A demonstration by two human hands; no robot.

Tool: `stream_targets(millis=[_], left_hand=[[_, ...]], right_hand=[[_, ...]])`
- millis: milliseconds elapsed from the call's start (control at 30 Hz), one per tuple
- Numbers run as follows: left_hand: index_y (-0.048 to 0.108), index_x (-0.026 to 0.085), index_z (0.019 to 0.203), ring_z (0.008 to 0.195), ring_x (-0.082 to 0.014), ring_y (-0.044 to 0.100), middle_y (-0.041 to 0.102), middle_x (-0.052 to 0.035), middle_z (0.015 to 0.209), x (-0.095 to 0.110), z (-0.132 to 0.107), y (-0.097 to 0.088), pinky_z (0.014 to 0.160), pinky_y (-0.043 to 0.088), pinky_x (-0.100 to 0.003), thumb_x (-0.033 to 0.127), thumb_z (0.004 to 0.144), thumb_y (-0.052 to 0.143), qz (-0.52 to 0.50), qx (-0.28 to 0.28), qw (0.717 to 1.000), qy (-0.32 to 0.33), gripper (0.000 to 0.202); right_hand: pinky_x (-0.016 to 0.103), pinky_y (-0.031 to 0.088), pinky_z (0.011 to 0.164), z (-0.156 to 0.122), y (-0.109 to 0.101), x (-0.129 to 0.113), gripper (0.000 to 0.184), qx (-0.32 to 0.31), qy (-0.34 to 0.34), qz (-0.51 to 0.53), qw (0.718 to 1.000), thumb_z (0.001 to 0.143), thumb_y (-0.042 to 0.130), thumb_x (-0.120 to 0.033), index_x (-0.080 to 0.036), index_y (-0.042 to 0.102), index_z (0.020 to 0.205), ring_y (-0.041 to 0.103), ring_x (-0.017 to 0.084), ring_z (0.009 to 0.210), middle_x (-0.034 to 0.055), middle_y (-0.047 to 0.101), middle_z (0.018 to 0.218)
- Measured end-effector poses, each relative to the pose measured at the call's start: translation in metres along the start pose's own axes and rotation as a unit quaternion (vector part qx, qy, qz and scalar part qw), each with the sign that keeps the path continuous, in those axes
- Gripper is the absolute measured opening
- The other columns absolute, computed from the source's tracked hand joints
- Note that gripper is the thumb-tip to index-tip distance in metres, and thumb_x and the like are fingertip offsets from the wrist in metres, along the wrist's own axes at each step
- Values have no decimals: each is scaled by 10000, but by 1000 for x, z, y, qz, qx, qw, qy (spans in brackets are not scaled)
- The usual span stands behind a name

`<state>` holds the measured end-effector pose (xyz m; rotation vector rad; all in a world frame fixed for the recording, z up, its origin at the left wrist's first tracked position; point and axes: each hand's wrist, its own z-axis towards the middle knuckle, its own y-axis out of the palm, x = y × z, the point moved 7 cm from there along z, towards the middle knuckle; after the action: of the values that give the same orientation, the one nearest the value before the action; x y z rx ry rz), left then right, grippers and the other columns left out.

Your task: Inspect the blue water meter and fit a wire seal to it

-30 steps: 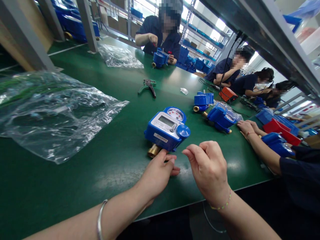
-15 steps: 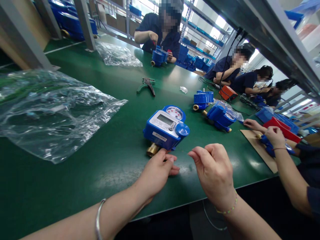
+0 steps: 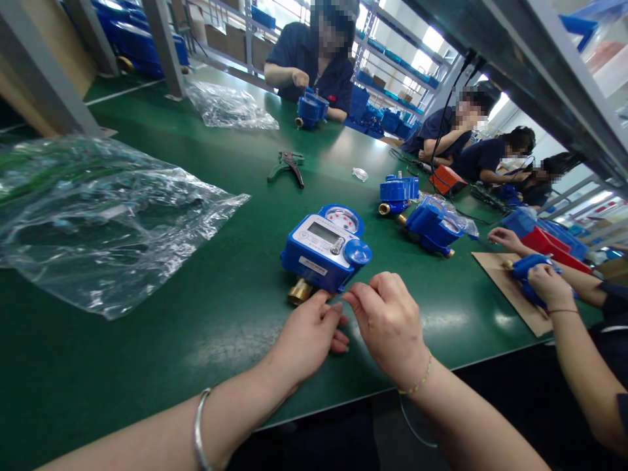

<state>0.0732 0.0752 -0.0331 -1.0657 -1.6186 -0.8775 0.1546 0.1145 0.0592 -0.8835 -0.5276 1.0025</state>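
Note:
A blue water meter (image 3: 321, 252) with a grey display, a round dial and a brass threaded end stands on the green bench in front of me. My left hand (image 3: 309, 337) is at its lower front edge beside the brass end, fingers partly curled against it; the meter hides some of the fingertips. My right hand (image 3: 387, 320) is closed in a pinch just off the meter's lower right corner. A fine wire, seen faintly between this hand and the meter earlier, is hard to make out in the pinch now.
Crimping pliers (image 3: 287, 169) and a small clear plastic piece (image 3: 360, 174) lie beyond the meter. Clear plastic bags (image 3: 112, 216) cover the left side. Two more blue meters (image 3: 432, 226) stand at right. A co-worker's hands work over a meter on cardboard (image 3: 510, 297).
My right hand has moved left, closer to the meter and my left hand. The left hand and meter have hardly moved. The co-worker's hands at right have shifted.

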Motion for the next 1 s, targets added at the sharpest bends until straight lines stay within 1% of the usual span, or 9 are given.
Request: stream_targets(millis=[100,200,267,367,533,600,667,767,1000], left_hand=[[551,180,724,496,-185,584,585,-38,612,13,-6,-8,462,437,-264,380,892,391,259,15,964,62,306],[593,175,676,624,-267,623,627,-89,669,27,-24,-11,580,469,-371,267,864,410,534,30,835,129,278],[621,165,742,652,-297,618,631,-106,719,27,-39,-11,584,481,-430,184,849,371,625,7,768,138,273],[636,161,733,729,-301,594,611,-109,784,28,-60,-11,629,494,-470,109,822,359,660,-22,730,175,295],[604,164,693,1161,-267,446,531,-71,1197,51,-73,-3,982,382,-413,138,817,457,532,-107,770,336,194],[586,168,743,1111,-195,480,534,-48,1182,58,-69,2,970,374,-318,153,860,417,459,-190,795,349,206],[548,166,756,884,-152,532,573,-41,961,62,-60,4,811,418,-270,205,904,365,394,-244,821,333,240],[475,168,740,677,-136,457,474,-6,730,67,-48,3,642,380,-255,287,936,294,310,-237,862,325,292],[436,191,887,631,-98,479,497,41,719,48,-40,4,588,348,-207,239,935,361,300,-152,898,282,101]], right_hand=[[319,404,702,-5,14,4,163,-40,14,70,997,931,465,-228,-159,585,1017,467,197,777,56,525,815],[325,427,748,-15,24,15,262,-67,43,166,983,912,446,-155,-141,494,1169,498,187,811,58,552,887],[314,435,755,-27,29,24,303,-74,77,222,969,886,452,-111,-158,479,1184,510,170,805,42,552,885],[306,440,768,-48,34,35,295,-54,146,287,945,863,494,-104,-191,508,1145,522,154,812,20,546,866],[273,467,712,-72,29,33,159,46,239,402,883,859,570,-175,-227,578,1009,541,139,840,22,534,961],[257,480,698,-76,29,30,90,70,267,478,834,847,608,-207,-228,619,934,553,139,856,24,524,983],[244,491,713,-79,34,27,106,62,304,583,751,828,649,-229,-236,646,934,567,135,866,23,531,986],[223,490,775,-81,41,23,278,48,347,699,624,773,718,-212,-248,649,1040,582,119,871,22,556,993],[157,488,718,-76,42,20,300,71,331,780,526,812,682,-203,-231,637,1107,597,91,818,41,615,987]])
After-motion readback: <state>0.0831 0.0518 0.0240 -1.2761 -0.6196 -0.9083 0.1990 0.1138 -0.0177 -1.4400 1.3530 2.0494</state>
